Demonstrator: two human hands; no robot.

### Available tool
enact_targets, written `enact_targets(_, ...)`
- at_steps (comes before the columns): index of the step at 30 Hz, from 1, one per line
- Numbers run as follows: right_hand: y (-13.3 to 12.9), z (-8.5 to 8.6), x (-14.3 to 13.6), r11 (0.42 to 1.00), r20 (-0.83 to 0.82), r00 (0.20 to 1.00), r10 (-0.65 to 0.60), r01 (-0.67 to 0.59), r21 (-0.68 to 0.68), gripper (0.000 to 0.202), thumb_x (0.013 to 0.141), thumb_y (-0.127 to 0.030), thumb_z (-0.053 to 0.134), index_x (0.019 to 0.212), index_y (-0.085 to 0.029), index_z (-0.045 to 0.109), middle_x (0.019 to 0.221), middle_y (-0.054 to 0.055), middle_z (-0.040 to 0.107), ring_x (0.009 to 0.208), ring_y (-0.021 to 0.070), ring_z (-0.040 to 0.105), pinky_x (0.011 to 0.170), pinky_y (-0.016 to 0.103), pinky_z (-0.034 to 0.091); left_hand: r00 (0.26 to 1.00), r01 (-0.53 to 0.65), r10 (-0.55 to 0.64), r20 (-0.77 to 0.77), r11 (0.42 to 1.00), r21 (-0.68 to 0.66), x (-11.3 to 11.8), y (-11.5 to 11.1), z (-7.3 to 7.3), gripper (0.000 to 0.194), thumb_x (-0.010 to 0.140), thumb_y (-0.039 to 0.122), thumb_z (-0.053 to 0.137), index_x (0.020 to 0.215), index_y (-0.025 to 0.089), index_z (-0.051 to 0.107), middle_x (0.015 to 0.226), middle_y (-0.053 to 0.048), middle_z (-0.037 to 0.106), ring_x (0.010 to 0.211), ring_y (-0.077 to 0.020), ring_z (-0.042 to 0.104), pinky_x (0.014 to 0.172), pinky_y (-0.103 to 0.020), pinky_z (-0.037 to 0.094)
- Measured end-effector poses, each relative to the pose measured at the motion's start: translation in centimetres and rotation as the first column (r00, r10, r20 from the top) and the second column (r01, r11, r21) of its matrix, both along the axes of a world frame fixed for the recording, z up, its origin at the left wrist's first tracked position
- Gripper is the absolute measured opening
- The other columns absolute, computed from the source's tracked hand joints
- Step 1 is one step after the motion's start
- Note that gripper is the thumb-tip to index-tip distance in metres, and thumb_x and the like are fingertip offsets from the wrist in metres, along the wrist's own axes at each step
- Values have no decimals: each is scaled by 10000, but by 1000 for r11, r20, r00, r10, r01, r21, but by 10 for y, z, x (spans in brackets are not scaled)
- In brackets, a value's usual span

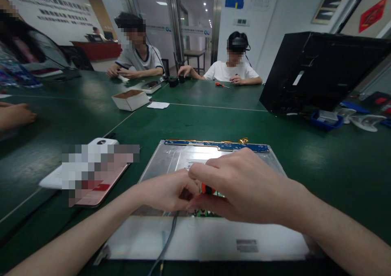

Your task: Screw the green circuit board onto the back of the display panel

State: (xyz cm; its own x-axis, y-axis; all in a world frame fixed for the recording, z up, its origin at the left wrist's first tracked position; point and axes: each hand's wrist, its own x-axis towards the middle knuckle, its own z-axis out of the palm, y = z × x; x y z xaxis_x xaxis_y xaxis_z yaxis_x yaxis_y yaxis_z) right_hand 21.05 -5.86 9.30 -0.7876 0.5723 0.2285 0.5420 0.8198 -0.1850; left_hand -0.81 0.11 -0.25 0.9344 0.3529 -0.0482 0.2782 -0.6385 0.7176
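Note:
A flat metal-backed display panel [146, 237] lies before me on the table. Along its far edge runs a blue circuit strip [195, 144]. My right hand [241, 182] is closed around the orange-and-black handle of a screwdriver [207, 188], over a green circuit board [204, 213] mostly covered by both hands. Its tip is hidden. Against the right fingers, my left hand [174, 190] is curled shut near the board; what its fingertips hold is out of sight. A grey cable [168, 243] comes out below the left hand and crosses the panel's near edge.
Left of the panel lie a white device [100, 141] and a pink phone [100, 198]. Beyond are an open box [130, 100] and paper [158, 105]. A black monitor housing [317, 72] stands at right, near a blue tray [326, 120]. Co-workers sit across the green table [207, 119].

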Motion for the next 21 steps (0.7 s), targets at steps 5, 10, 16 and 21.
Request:
enact_targets(5,-2,-2,0,999,-18,1000,22,-21,42,64,965,-243,485,980,-192,520,788,0,660,597,124,490,528,281,202,1000,-19,18,-13,998,-68,0,1,-2,113,818,177,597,837,168,709,715,-19,660,626,-155,582,564,-217,459)
enact_targets(10,-2,-2,1,996,-64,994,84,-82,35,107,905,-201,506,1010,-186,494,830,1,642,605,118,475,511,270,210,997,-45,37,-61,989,-139,0,3,-3,116,805,185,578,857,173,681,791,-9,694,695,-160,627,612,-217,497)
enact_targets(16,-1,-2,2,996,-75,994,82,-80,32,90,905,-198,507,994,-188,499,823,-2,634,617,118,479,516,273,213,998,-26,17,-61,991,-133,2,4,0,119,802,199,564,830,159,672,775,-22,684,682,-158,622,592,-214,485)
enact_targets(21,-2,-1,1,996,-59,995,86,-85,25,82,913,-191,498,993,-189,519,822,0,640,613,118,476,515,278,209,997,-59,49,-62,983,-175,4,0,3,99,768,179,563,798,148,652,712,-5,645,631,-148,588,570,-210,480)
